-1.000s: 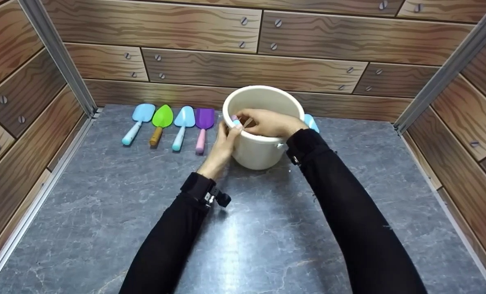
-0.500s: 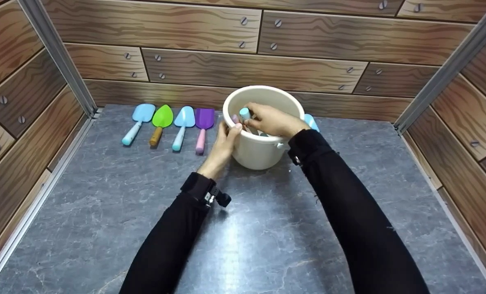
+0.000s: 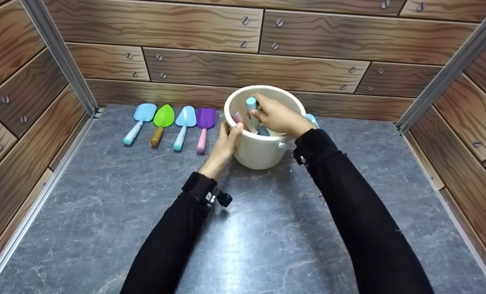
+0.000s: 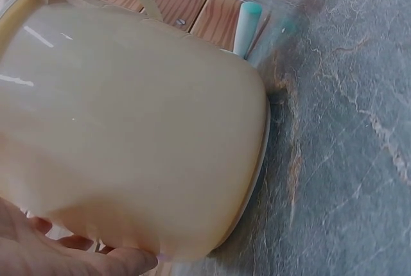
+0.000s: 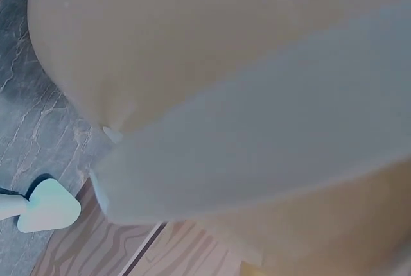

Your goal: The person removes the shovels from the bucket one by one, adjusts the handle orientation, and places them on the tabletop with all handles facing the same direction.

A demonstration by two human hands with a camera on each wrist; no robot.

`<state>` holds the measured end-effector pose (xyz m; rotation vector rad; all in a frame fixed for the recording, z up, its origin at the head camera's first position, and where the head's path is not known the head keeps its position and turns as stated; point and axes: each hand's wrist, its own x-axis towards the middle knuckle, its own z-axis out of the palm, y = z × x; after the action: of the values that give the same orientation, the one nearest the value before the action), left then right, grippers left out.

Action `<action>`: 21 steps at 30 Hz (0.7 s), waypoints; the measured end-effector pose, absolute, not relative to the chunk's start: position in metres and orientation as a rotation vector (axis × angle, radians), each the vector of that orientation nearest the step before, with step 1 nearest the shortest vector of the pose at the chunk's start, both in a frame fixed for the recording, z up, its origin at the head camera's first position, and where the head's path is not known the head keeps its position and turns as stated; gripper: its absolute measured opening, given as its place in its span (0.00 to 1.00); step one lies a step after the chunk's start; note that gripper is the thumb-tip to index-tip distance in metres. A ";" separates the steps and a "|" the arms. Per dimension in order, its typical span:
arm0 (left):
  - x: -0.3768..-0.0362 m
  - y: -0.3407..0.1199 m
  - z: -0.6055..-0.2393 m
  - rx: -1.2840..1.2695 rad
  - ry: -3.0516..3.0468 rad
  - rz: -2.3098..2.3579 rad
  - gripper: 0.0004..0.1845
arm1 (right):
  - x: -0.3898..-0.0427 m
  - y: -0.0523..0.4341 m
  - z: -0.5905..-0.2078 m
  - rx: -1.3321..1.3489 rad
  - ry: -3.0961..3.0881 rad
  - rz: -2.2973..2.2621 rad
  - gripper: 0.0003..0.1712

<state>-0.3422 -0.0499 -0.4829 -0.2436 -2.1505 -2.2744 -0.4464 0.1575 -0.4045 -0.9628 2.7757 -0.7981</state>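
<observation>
A cream bucket stands upright on the grey floor near the back wall. My left hand grips its near left rim, thumb on top; its fingers also show along the bucket wall in the left wrist view. Inside the mouth, my right hand holds a trowel by its light blue handle, handle end up. In the right wrist view a blurred pale blue blade crosses the bucket. A pink handle leans inside the rim beside my left thumb. The bucket's bottom is hidden.
Left of the bucket lie a blue trowel, a green one, another blue one and a purple shovel in a row. Another blue trowel lies behind the bucket's right side. Wood-patterned walls enclose the floor.
My right hand has taken hold of the light blue handle and raised it, shifting it slightly right within the bucket. My left hand stays on the rim.
</observation>
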 end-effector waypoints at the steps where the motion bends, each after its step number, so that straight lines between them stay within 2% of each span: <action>1: -0.342 -0.050 -0.483 -0.245 -2.148 -2.277 0.54 | -0.447 0.159 -0.404 -0.962 2.764 -0.823 0.15; 9: -0.342 -0.050 -0.483 -0.245 -2.103 -2.297 0.52 | -0.398 0.153 -0.359 -0.887 2.709 -1.026 0.14; 21: -0.342 -0.050 -0.482 -0.250 -2.162 -2.252 0.50 | -0.387 0.169 -0.341 -0.840 2.676 -1.176 0.15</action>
<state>-0.3421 -0.0505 -0.4823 -0.2504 -2.1616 -2.2525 -0.3866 0.1688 -0.3414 -0.8397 2.6758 -1.1760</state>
